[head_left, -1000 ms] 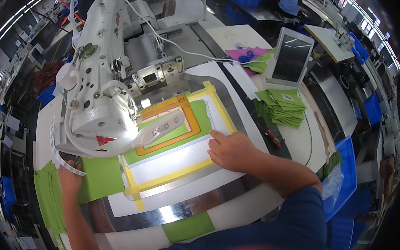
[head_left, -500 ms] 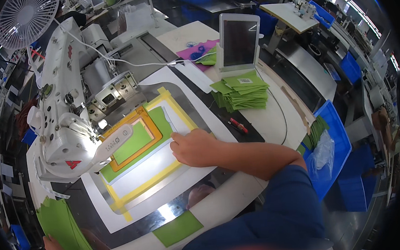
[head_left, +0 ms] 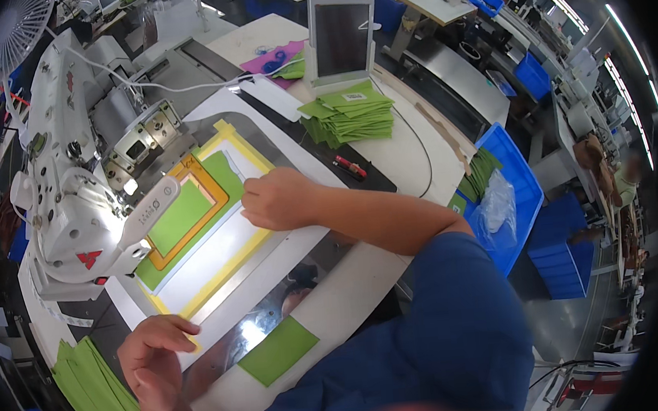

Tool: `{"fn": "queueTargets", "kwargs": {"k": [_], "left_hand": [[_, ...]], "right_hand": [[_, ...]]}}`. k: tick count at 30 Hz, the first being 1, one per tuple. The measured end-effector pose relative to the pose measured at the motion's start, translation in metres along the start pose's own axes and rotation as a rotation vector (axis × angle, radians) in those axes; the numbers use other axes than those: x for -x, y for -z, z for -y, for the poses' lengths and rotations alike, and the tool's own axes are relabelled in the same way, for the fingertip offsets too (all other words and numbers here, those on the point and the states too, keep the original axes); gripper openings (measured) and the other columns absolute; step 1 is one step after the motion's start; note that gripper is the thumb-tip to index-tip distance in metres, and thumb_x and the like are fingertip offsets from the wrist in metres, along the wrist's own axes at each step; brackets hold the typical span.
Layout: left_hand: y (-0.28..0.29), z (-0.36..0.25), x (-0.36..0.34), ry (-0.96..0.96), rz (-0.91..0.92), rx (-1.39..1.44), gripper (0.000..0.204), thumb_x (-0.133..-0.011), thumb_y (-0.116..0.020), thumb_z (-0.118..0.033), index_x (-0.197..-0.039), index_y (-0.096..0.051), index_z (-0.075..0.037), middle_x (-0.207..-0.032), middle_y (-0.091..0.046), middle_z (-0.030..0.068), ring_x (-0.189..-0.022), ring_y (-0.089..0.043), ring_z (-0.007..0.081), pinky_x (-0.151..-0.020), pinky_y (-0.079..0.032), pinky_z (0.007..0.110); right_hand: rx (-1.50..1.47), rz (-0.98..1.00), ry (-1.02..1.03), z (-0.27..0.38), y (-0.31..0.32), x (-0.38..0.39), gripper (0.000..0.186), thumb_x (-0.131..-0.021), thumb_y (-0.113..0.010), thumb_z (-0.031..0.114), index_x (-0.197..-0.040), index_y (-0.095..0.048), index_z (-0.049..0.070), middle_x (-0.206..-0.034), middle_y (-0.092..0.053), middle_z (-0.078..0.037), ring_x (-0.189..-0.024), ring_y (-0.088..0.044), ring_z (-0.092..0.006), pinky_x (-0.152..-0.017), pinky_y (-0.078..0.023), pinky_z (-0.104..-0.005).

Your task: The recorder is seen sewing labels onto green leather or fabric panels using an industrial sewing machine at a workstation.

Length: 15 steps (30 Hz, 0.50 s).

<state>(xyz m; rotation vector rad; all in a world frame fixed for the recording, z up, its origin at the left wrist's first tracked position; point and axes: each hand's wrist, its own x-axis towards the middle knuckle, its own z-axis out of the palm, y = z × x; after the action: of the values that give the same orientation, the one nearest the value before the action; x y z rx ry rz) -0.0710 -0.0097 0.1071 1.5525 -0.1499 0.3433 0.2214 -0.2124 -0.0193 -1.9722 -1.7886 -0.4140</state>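
My right hand (head_left: 282, 199) is closed at the right edge of the sewing template, fingertips curled by the green fabric's (head_left: 223, 167) far corner; what they pinch, if anything, is hidden. The fabric lies on a white sheet (head_left: 216, 245) bordered with yellow tape (head_left: 230, 273). An orange rectangular frame (head_left: 192, 237) rests on top of the fabric, beneath the white sewing machine's head (head_left: 72, 226). My left hand (head_left: 156, 360) is raised over the template's near left corner, its fingers bent, apart and holding nothing. Beside it stands a stack of green fabric pieces (head_left: 96, 390).
One green piece (head_left: 279, 351) lies at the table's front edge. Another green stack (head_left: 353, 115) sits below an upright screen (head_left: 340, 38), with a red-handled tool (head_left: 351, 167) nearby. A blue bin (head_left: 525, 198) holding a plastic bag (head_left: 497, 208) stands to the right.
My left hand has left the green stack at the lower left and come up beside the template. My right hand stays at the template's edge. The whole view has shifted.
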Motion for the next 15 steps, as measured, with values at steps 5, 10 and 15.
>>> {"fn": "queueTargets", "kwargs": {"k": [5,10,15], "left_hand": [[-0.075,-0.039,-0.056,-0.172,0.352,0.677,0.071,-0.11,-0.042,-0.068,-0.085,-0.066,-0.006,-0.071,-0.063,0.0063,-0.101,-0.074,0.0387,-0.096,-0.054,0.051],[-0.089,-0.029,-0.057,-0.219,0.619,1.116,0.06,-0.092,-0.077,-0.065,-0.082,-0.068,-0.007,-0.063,-0.056,0.0108,-0.117,-0.067,0.0622,-0.11,-0.044,0.071],[-0.086,-0.026,-0.056,-0.302,0.557,1.13,0.059,-0.092,-0.078,-0.063,-0.078,-0.067,-0.006,-0.062,-0.054,0.0089,-0.109,-0.071,0.0582,-0.104,-0.048,0.069]], "right_hand": [[0.059,-0.024,0.018,-0.008,-0.001,-0.007,0.026,-0.095,-0.071,0.027,-0.075,-0.064,0.012,-0.077,-0.059,-0.007,-0.062,-0.064,-0.0286,-0.057,-0.052,-0.0434],[0.064,-0.051,-0.063,-0.006,0.0,-0.009,0.027,-0.094,-0.072,0.027,-0.073,-0.064,0.013,-0.073,-0.058,-0.006,-0.06,-0.061,-0.0285,-0.055,-0.05,-0.0429],[0.055,-0.008,-0.115,-0.006,-0.003,-0.01,0.027,-0.094,-0.072,0.028,-0.073,-0.066,0.012,-0.074,-0.059,-0.006,-0.06,-0.061,-0.0303,-0.055,-0.049,-0.0434]]}}
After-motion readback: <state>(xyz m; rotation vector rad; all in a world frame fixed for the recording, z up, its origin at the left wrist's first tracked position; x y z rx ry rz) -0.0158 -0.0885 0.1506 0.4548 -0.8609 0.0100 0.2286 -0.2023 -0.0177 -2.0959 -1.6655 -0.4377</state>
